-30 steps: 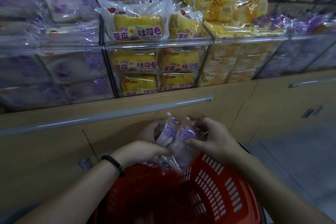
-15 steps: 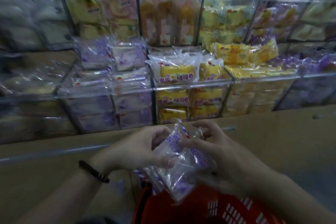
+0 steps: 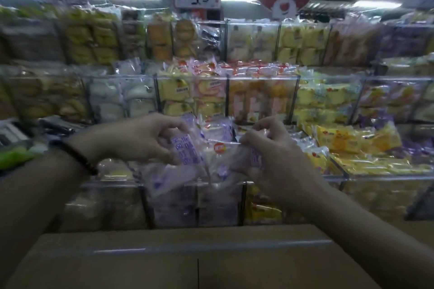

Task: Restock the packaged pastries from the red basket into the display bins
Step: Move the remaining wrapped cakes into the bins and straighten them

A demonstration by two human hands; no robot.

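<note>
Left hand [image 3: 145,141] and right hand [image 3: 270,155]: each grip is closed, fingers pinching the film of the purple-printed pastry packets [image 3: 187,155] bunched between them. We read the two-handed hold as a way to carry several at once. The packets hang just above the lower clear bin [image 3: 173,209] of matching purple packs, likely their target. The red basket is out of view.
</note>
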